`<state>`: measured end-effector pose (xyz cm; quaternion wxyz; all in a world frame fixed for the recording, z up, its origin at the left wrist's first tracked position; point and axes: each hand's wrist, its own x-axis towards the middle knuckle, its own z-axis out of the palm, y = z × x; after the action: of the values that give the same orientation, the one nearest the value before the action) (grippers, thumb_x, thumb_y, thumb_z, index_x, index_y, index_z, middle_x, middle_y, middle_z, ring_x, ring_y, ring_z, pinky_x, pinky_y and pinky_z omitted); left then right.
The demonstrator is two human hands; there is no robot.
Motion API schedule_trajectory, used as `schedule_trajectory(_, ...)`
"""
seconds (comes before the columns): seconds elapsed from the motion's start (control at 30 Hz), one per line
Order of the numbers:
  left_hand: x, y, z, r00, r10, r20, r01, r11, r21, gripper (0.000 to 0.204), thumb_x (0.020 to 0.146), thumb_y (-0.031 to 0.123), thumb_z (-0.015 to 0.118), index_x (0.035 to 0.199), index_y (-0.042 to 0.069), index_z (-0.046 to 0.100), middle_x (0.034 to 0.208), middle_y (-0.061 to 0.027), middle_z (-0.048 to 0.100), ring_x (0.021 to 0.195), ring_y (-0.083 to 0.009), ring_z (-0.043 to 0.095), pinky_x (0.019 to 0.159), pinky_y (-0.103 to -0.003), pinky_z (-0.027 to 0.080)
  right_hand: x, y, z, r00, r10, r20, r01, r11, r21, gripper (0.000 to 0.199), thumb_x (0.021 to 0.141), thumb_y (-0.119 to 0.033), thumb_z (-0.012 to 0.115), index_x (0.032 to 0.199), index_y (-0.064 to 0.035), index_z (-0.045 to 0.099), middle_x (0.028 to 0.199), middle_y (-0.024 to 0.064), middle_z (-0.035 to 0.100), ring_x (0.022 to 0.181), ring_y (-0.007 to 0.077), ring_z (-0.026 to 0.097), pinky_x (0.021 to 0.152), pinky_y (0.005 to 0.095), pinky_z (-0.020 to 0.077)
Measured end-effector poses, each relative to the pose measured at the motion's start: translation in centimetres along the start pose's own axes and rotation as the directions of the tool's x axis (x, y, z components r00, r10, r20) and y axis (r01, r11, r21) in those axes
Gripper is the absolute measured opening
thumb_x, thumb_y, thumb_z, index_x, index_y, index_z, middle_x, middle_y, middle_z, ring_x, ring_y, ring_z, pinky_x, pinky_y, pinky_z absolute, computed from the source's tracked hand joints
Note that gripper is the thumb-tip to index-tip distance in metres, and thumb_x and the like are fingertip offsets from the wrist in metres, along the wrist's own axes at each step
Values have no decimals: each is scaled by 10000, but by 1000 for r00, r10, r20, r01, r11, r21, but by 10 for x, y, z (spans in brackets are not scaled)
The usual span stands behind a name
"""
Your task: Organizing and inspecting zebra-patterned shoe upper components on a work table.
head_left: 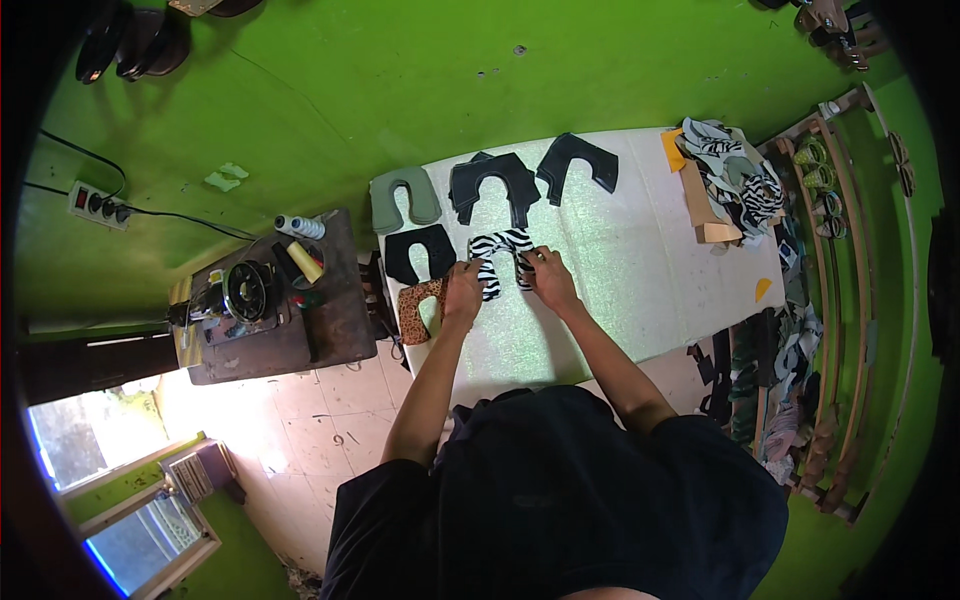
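Note:
Both of my hands are on a zebra-print U-shaped piece [503,242] on the white-covered table [600,300]. My left hand [463,291] is closed on its left leg, my right hand [550,280] on its right leg. Left of it lie a leopard-print U-shaped piece [412,318], partly behind my left hand, and a black U-shaped piece [402,256]. Beyond them is a stack of grey-green U-shaped pieces [385,205]. Black U-shaped pieces [494,165] overlap in a pile at the far side, with another black stack [575,150] to their right.
An open cardboard box [716,233] at the table's far right overflows with fabric scraps [735,175]. To the left, a dark sewing table [340,320] carries a machine with a black handwheel [248,292] and thread cones [302,228]. Wooden racks [845,300] with sandals line the right wall.

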<state>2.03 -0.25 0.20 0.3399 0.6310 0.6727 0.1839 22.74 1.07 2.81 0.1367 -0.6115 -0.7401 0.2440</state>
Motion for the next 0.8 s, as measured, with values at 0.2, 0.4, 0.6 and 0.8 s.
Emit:
schedule_trajectory(0.2, 5, -6, 15, 990, 137, -20, -128, 963, 237, 496, 824, 81, 718, 1294, 95, 558, 1187, -219, 552, 1157, -367, 543, 931, -430, 511, -1, 8, 8, 996, -62, -69, 54, 991, -123, 401, 818, -155, 692, 1208, -93, 620, 1108, 113, 594, 993, 345, 574, 820, 422, 535)
schedule_trajectory(0.4, 2, -1, 18, 987, 160, -19, -131, 867, 481, 400, 880, 186, 663, 1266, 136, 570, 1189, -165, 539, 1166, -325, 527, 886, -457, 538, -2, 7, 11, 999, -22, -38, 16, 987, -159, 390, 850, -155, 668, 1231, -86, 618, 1138, 112, 610, 1017, 332, 574, 839, 415, 538)
schedule_trajectory(0.6, 0, 20, -11, 986, 166, 26, -153, 823, 548, 394, 879, 189, 632, 1265, 133, 579, 1244, -148, 519, 1211, -332, 487, 991, -531, 430, -10, -13, -14, 988, -132, -75, 127, 990, -68, 424, 872, -146, 641, 1278, -48, 570, 1216, 181, 620, 1098, 392, 567, 965, 419, 471)
schedule_trajectory(0.8, -38, 63, -47, 951, 290, 102, -259, 935, -243, 375, 882, 237, 711, 1179, 25, 623, 1130, -164, 634, 1054, -264, 635, 940, -356, 498, -61, -24, -69, 995, 13, -103, 27, 925, 378, 467, 892, -212, 677, 1310, -47, 550, 1139, 200, 647, 1038, 330, 624, 920, 390, 487)
